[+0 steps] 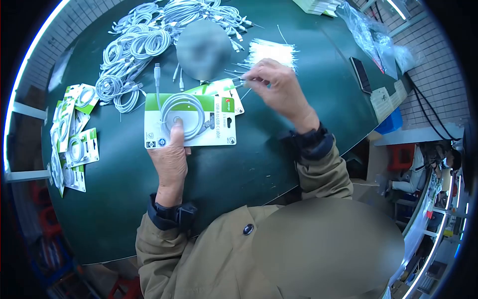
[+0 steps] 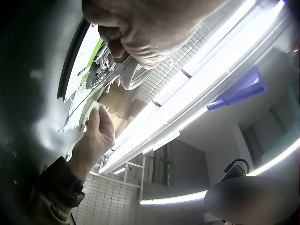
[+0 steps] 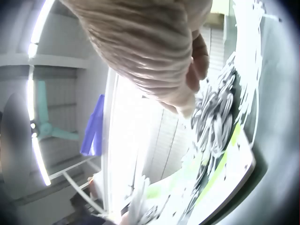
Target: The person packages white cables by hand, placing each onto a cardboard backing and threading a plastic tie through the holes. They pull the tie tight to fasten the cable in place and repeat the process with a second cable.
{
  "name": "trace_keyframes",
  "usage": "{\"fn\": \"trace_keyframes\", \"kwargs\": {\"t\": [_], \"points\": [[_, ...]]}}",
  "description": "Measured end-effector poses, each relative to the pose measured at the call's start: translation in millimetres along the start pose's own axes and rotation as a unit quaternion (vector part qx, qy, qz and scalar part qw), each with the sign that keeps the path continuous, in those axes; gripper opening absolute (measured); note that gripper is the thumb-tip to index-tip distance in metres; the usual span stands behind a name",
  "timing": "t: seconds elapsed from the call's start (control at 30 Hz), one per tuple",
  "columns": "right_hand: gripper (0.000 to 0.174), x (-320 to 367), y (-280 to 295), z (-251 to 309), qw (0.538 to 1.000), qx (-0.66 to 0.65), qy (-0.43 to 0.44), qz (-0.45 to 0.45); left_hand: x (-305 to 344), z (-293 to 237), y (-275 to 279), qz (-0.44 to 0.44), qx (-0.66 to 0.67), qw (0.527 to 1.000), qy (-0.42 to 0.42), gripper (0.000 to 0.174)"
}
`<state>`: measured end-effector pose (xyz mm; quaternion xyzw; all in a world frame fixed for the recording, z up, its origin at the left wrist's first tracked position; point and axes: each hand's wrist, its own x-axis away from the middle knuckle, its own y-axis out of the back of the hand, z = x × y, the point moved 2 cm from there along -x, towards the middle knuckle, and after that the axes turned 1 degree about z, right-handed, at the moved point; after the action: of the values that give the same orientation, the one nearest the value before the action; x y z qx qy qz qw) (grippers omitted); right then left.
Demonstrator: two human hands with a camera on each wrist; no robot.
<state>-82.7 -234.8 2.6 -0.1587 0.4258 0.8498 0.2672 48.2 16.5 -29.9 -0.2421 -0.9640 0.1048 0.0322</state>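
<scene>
My left hand grips a white and green cable card printed "USB A to USB C cable", thumb pressed on its front. A coiled white USB cable lies against the card, one plug standing up past the top edge. Another green and white card lies partly hidden behind it. To the right, my right hand is raised with thumb and forefinger pinched on a thin cable tie. A pile of white cable ties lies just beyond that hand. The right wrist view hides its fingertips' far side.
Coiled white cables heap up at the back left of the green table. Several carded cables are stacked at the left. A phone and clear plastic bags lie at the right.
</scene>
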Motion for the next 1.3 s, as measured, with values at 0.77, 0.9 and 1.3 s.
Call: {"fn": "trace_keyframes", "kwargs": {"t": [0.77,0.9,1.3], "points": [[0.015,14,1,-34,0.940,0.269,-0.123,0.170,-3,-6,-2,-0.013,0.030,0.999,-0.006,0.038],[0.016,15,18,-44,0.971,0.163,-0.156,0.077,1,-6,-4,-0.021,0.016,1.000,-0.009,0.037],[0.024,6,7,-13,0.873,-0.448,-0.192,-0.004,21,-3,-9,-0.004,-0.101,0.990,-0.094,0.036]]}}
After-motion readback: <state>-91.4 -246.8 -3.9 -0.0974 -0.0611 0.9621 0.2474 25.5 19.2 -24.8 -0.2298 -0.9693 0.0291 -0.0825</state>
